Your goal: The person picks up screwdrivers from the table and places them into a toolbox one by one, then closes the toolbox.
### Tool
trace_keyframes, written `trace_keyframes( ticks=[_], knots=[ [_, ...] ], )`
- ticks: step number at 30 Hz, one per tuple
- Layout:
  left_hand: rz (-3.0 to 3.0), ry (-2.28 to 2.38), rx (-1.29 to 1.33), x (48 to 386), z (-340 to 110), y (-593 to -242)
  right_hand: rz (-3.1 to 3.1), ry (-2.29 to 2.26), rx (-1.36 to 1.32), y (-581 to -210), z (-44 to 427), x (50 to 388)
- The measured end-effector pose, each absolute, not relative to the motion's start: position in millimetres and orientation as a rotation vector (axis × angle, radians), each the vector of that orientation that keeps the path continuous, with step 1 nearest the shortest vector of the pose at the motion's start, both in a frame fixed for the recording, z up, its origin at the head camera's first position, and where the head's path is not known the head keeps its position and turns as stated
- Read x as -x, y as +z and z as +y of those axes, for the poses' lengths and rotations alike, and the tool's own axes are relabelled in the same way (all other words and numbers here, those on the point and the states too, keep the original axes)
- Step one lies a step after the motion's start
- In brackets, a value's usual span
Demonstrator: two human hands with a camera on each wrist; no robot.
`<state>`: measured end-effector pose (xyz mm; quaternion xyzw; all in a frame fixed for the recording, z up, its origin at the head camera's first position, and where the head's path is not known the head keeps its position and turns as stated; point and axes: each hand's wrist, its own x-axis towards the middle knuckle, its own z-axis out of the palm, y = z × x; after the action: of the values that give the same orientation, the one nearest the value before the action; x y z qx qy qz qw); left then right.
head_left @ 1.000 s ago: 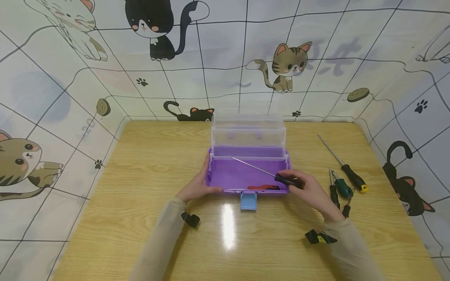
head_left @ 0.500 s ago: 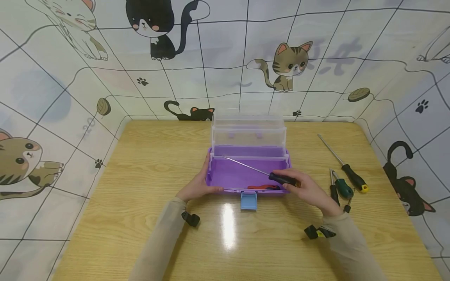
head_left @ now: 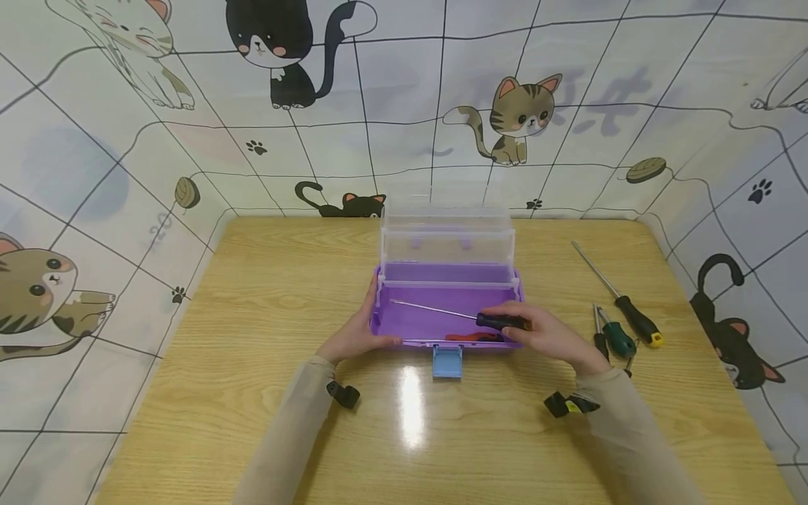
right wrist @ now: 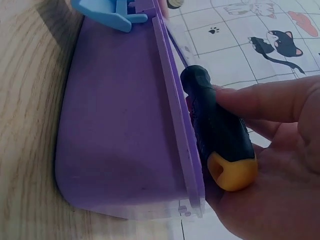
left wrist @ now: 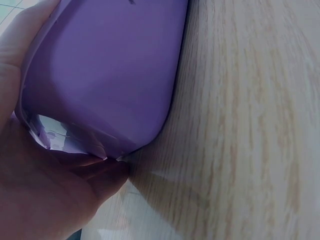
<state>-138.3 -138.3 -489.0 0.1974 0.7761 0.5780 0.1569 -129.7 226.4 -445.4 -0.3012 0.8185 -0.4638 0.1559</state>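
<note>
A purple toolbox (head_left: 404, 326) stands open on the table, its clear lid (head_left: 448, 245) tipped back. At its left end, my left hand (head_left: 351, 337) grips the wall, thumb along the front; fingers lie round the purple end (left wrist: 105, 65) in the left wrist view. My right hand (head_left: 558, 340) holds a screwdriver (head_left: 501, 321) by its black handle, which ends in yellow in the right wrist view. The screwdriver's shaft points left across the box's inside. A red-and-black tool (head_left: 463, 337) lies along the front inside the box, partly hidden by the front wall.
Right of the box lie a long screwdriver (head_left: 639, 320) with a black-and-yellow handle, a green-handled screwdriver (head_left: 617, 339) and smaller black-handled tools, partly covered by the right hand. A blue latch (head_left: 447, 363) hangs at the box front. Cat-patterned walls enclose the wooden table (head_left: 284, 280).
My right hand has moved left and slightly down with the screwdriver, whose shaft now lies flatter and lower over the box. The left hand stays on the toolbox.
</note>
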Motion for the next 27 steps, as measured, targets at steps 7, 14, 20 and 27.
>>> trace_keyframes(
  ticks=[7, 14, 20, 27],
  knots=[
    [2.217, 1.674, -0.594, 136, -137, -486, 2.291, -1.314, 0.887, -446, 221, 139],
    [2.200, 1.678, -0.633, 132, -135, -470, 2.260, -1.258, 0.891, -447, 217, 150],
    [2.231, 1.651, -0.610, 132, -135, -469, 2.261, -1.198, 0.901, -449, 213, 155],
    [2.232, 1.665, -0.641, 135, -135, -476, 2.273, -1.146, 0.975, -451, 204, 156]
  ],
)
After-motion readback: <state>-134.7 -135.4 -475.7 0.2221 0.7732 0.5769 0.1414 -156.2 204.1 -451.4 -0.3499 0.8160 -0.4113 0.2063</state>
